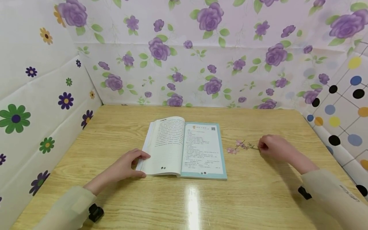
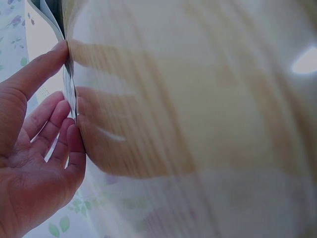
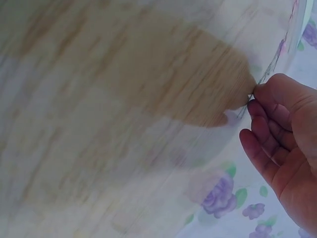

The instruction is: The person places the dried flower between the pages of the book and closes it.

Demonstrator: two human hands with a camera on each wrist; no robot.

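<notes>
Resting loosely, left hand (image 1: 126, 165) touches open book (image 1: 177, 148); right hand (image 1: 274, 148) pinches pink blossoming sprig (image 1: 239, 143).

the book (image 1: 166, 147) is white, its right page (image 1: 201, 158) bordered pale blue; the flowers (image 1: 232, 150), pink; the table (image 1: 129, 116), grained tan.

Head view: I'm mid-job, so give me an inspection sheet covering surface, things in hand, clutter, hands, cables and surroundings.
Surface: wood-grain table, bright reflection at the front middle.
Job's things: open book; pink flower sprig to its right, blossoms toward the book.
Clutter: nothing seen.
Hands: left hand touches the book's lower left corner; right hand pinches the sprig by its stem.
Cables: nothing seen.
Surroundings: purple-rose backdrop behind, flowered covering left, dotted covering right; black device at each sleeve.
</notes>
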